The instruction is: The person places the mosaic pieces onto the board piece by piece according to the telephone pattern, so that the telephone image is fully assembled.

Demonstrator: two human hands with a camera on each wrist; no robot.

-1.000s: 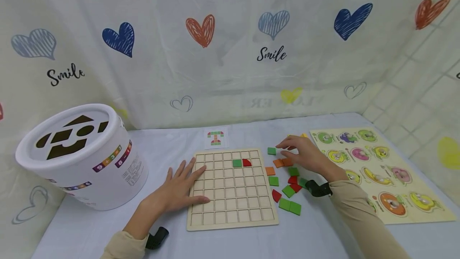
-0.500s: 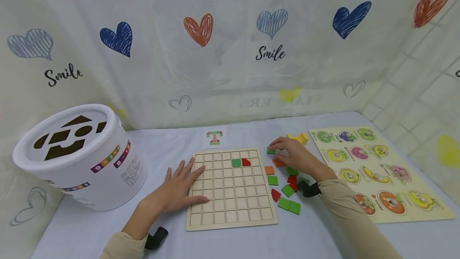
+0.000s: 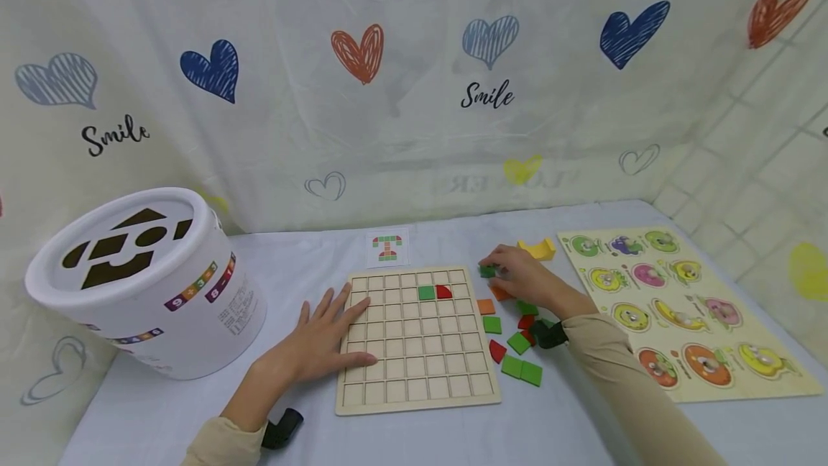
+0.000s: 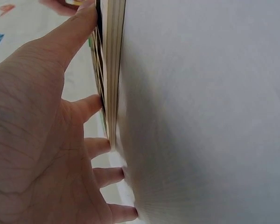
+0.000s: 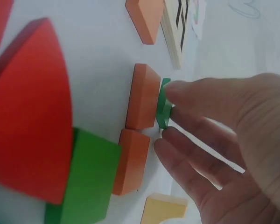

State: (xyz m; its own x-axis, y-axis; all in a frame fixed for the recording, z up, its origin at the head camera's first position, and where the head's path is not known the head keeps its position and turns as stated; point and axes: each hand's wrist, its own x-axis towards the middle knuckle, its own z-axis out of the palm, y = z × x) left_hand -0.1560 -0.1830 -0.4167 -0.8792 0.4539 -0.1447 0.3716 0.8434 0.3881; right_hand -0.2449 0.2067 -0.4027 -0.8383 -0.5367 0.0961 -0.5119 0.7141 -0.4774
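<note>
My left hand (image 3: 317, 344) lies spread on the left side of the wooden grid board (image 3: 414, 408), thumb and forefinger over its edge. In the left wrist view, the fingertips of this hand (image 4: 51, 121) touch the board's edge (image 4: 113, 70) and the white cloth. A green square tile (image 3: 426, 293) and a red quarter-circle tile (image 3: 443, 292) sit side by side in the grid. Beyond the board's right edge, my right hand (image 3: 527, 277) pinches another green square tile (image 5: 164, 105) between thumb and fingers. Two orange tiles (image 5: 143, 98) lie beside it in the right wrist view.
Several loose tiles, green (image 3: 492, 325), red (image 3: 497, 351) and orange (image 3: 486, 306), lie right of the board. A pattern card (image 3: 387, 247) stands behind it. Yellow pieces (image 3: 542, 249) and a fruit puzzle board (image 3: 686, 315) are at right; a white bucket (image 3: 155, 293) is at left.
My right hand has moved left and closed its thumb and fingers on the far green square tile. The yellow pieces have come into view behind it. My left hand stays put.
</note>
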